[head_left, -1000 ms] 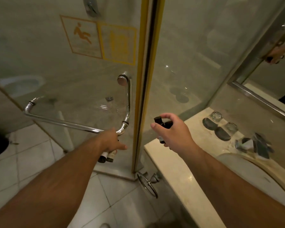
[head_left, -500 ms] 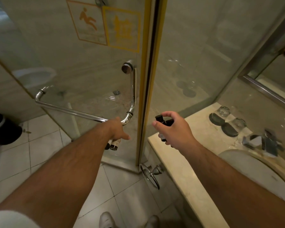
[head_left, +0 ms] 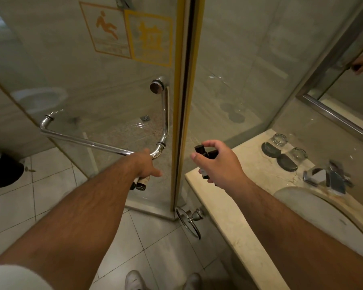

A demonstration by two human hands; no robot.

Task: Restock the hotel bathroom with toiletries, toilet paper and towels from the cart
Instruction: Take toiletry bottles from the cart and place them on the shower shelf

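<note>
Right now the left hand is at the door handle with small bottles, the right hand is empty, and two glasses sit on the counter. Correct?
Not quite. The head view shows the right hand gripping dark bottles, not empty. The rest holds: left hand at the handle with small bottles, two glasses on the counter.

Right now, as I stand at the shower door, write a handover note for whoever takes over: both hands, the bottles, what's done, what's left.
Left hand: grips two small bottles at the bend of the shower door handle.
Right hand: holds small dark-capped bottles over the near end of the counter.
Counter: two glasses on coasters; no toiletries set down in view.
Done: bottles brought into the bathroom.
Left: place all bottles; toilet paper and towels are not in view.
</note>
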